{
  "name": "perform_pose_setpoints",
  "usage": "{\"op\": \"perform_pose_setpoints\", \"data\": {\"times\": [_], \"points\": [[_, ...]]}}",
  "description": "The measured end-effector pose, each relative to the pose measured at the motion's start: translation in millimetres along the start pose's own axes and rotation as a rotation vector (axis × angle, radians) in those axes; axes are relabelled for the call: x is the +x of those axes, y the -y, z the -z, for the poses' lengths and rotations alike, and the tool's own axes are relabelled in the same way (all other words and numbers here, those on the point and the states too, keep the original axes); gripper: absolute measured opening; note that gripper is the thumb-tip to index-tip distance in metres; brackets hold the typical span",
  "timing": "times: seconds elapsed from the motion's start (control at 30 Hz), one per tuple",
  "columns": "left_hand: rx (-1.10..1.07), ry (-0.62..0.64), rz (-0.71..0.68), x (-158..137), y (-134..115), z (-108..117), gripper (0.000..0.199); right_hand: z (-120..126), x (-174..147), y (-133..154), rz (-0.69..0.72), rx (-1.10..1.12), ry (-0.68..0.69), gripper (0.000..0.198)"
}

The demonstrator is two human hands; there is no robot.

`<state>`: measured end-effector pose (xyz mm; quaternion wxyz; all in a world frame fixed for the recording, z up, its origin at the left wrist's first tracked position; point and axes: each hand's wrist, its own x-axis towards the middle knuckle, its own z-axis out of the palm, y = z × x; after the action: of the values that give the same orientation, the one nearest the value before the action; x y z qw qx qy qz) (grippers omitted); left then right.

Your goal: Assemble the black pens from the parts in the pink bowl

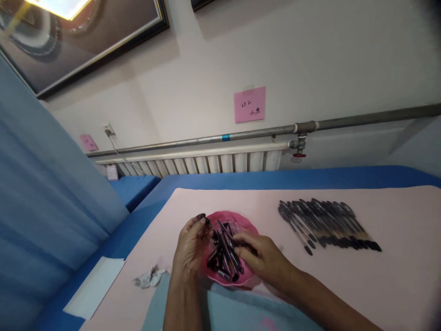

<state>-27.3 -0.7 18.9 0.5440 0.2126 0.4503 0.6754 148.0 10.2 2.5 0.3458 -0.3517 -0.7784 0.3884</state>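
A pink bowl with a wavy rim holds a jumble of dark pen parts, among them slim barrels and short black pieces. My left hand is at the bowl's left rim, thumb and fingers closed around a small black pen cap. Over the bowl's right side is my right hand, its fingers curled in among the parts; what they pinch is hidden. To the right, a row of dark pens lies side by side on the pink sheet, black ends toward me.
The pink sheet covers a blue bed. Crumpled tissue and white paper lie at left. A blue curtain hangs at far left. Behind the bed are a radiator, a pipe and a pink note.
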Motion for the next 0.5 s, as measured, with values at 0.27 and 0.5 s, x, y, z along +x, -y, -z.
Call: {"op": "perform_pose_setpoints", "data": {"times": [0.27, 0.5], "points": [[-0.157, 0.052, 0.062, 0.9, -1.4, 0.9, 0.013, -4.6, -0.4, -2.8, 0.062, -0.095, 0.042, 0.019], [-0.052, 0.082, 0.057, -1.6, 0.4, -1.2, 0.023, -5.0, 0.6, -2.8, 0.043, -0.073, 0.043, 0.021]]}}
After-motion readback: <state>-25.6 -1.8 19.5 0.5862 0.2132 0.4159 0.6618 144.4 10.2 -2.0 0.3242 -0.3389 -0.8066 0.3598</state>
